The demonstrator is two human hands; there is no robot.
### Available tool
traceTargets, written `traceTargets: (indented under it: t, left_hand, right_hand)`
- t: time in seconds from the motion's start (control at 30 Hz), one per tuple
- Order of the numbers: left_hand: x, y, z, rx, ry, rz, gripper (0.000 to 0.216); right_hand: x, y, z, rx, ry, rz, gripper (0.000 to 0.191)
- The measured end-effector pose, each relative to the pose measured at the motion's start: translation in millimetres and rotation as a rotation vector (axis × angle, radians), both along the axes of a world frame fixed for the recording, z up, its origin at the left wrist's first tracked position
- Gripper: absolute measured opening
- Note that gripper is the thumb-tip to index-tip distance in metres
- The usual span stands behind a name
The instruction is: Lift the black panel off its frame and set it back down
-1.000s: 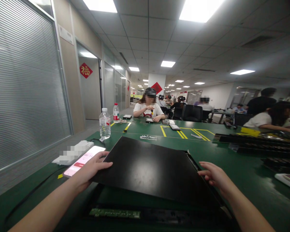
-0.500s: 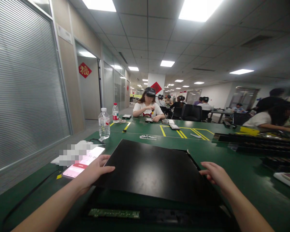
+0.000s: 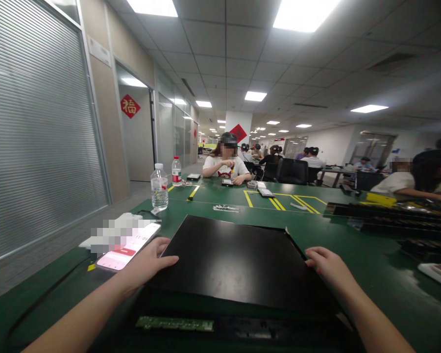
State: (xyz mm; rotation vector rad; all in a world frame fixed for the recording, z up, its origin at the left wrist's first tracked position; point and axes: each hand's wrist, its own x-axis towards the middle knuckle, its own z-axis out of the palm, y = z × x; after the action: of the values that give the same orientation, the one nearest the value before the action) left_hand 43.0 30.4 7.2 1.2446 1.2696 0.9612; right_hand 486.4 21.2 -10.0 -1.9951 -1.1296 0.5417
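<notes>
A large flat black panel [image 3: 235, 260] lies tilted over a black chassis on the green table, its near edge raised. My left hand [image 3: 147, 264] grips the panel's left edge, thumb on top. My right hand [image 3: 327, 267] holds the right edge with fingers curled around it. Under the raised near edge a green circuit board strip [image 3: 174, 323] shows inside the chassis [image 3: 264, 331].
A phone with a lit pink screen [image 3: 128, 245] lies left of the panel beside a white object. A water bottle [image 3: 159, 188] stands behind it. Black trays [image 3: 389, 215] sit at the right. Several people work at tables farther back.
The panel's far edge has come down a little, so it lies flatter over the chassis. Both hands have stayed on its side edges.
</notes>
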Motion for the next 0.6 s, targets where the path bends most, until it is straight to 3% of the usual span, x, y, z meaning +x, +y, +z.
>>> traceTargets:
  t: [0.2,0.6]
  left_hand:
    - [0.2,-0.2,-0.6,0.029,0.057,0.005,0.046]
    - [-5.3,4.3,-8.9,0.075,0.109,-0.030,0.043]
  right_hand:
    - [0.2,0.9,0.4,-0.090,-0.221,0.030,0.030]
    - [-4.6,-2.2,2.0,-0.151,-0.437,0.090,0.026]
